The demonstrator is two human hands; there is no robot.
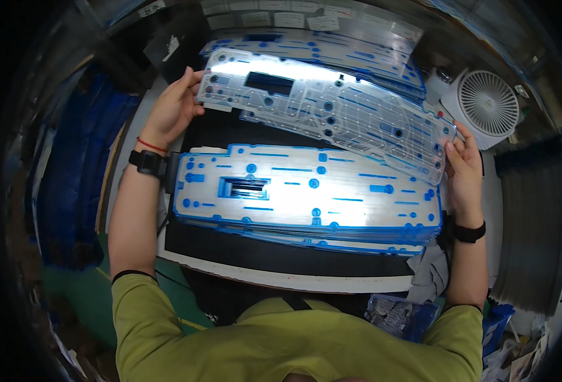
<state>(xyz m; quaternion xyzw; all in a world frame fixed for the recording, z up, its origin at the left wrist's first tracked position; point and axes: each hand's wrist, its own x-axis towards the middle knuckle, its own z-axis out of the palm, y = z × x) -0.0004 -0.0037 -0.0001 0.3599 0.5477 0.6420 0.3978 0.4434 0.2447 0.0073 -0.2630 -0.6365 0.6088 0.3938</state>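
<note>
Around our bench: fan, mat and spare stacks

We see a round white plastic desk fan [488, 102] at the far right, and a black rectangular work mat [281, 254] with a white front edge. On the mat lies a near stack of clear blue-edged sheets [306, 194]; a second such stack [332, 48] sits at the back. White paper labels [281, 19] line the rear wall.

both hands [172, 111] [464, 167] hold clear sheet [325, 108] above stack [306, 194].
</note>
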